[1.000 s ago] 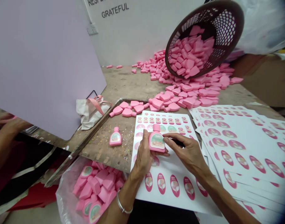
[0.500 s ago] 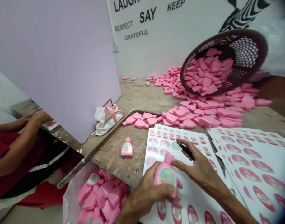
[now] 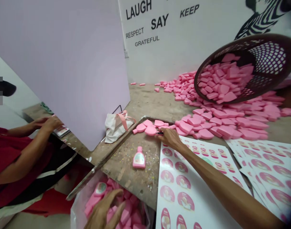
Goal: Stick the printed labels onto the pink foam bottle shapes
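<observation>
My right hand (image 3: 170, 137) is stretched out to the pink toy bottles at the back edge of the board. A thin black pen-like tool (image 3: 160, 133) is pinched in its fingers, its tip beside a flat pink bottle (image 3: 150, 130). At the bottom, my left hand (image 3: 106, 210) hangs over a clear plastic bag (image 3: 75, 203) of pink bottles, fingers apart and curved. One bottle with an oval label (image 3: 100, 188) shows in that bag. Another labelled pink bottle (image 3: 138, 160) lies on the board (image 3: 124, 171). A sheet of pink stickers (image 3: 170, 178) lies under my right forearm.
More sticker sheets (image 3: 267, 165) overlap at the right. A brown basket (image 3: 269, 90) lies tipped, spilling pink bottles over the table. A white cloth bag (image 3: 114, 128) stands by a lilac panel (image 3: 76, 63). Beyond it, a person in a red shirt (image 3: 7, 152) sits at the left.
My left hand has moved down and left from the sheet to the bag, letting go of the labelled bottle. My right hand has moved from the sheet to the loose bottles. The view has shifted slightly.
</observation>
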